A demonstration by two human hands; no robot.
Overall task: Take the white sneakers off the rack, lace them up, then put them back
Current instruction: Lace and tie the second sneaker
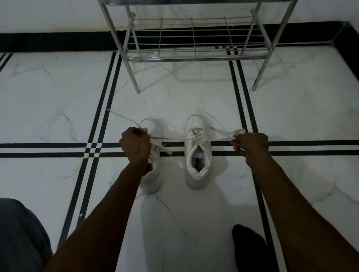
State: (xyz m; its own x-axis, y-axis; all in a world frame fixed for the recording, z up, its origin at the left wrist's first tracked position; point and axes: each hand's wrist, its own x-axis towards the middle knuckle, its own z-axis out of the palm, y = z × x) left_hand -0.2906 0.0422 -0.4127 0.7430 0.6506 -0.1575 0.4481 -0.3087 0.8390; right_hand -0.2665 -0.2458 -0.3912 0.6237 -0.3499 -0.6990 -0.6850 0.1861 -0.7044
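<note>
Two white sneakers stand side by side on the floor, toes pointing to the rack. The right sneaker point(198, 158) has its white lace point(220, 138) stretched out sideways in both directions. My left hand point(135, 145) is closed on one end of that lace, above the left sneaker point(154, 176), which it partly hides. My right hand point(250, 145) is closed on the other end, to the right of the right sneaker. The metal shoe rack point(192, 52) stands behind the shoes with bare wire shelves.
The floor point(49, 111) is white marble tile with black stripes. A black skirting runs along the white wall behind the rack. My grey-clad knee point(8, 234) is at the lower left and a dark-socked foot point(249, 251) at the lower right.
</note>
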